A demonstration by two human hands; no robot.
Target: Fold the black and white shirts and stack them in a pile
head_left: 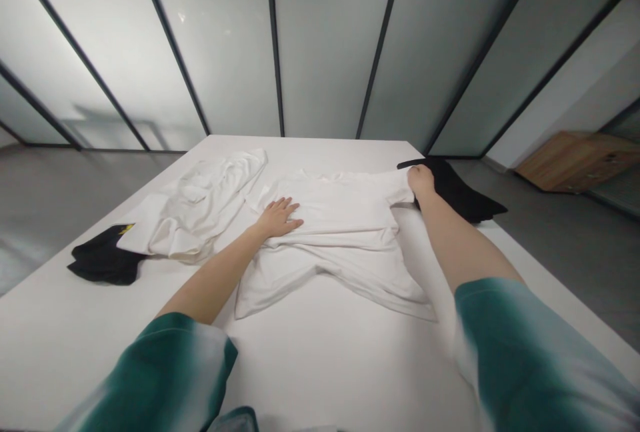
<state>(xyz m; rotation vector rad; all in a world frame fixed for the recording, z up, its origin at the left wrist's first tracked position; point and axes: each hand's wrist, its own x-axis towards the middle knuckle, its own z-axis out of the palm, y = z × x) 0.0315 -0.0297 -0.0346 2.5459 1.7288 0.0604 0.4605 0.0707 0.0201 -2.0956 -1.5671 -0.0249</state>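
A white T-shirt (340, 232) lies spread across the middle of the white table (320, 359), partly folded. My left hand (279, 216) rests flat on its left part, fingers stretched out and apart. My right hand (421, 181) is at the shirt's far right sleeve, fingers curled down onto the cloth, gripping its edge. Both of my arms reach forward from green and white sleeves.
A second white garment (200, 209) lies crumpled at the left. A black garment with a yellow tag (104, 260) sits at the left table edge, another black garment (460, 195) at the far right corner. Frosted glass panels stand behind; a wooden cabinet (575, 160) is at right.
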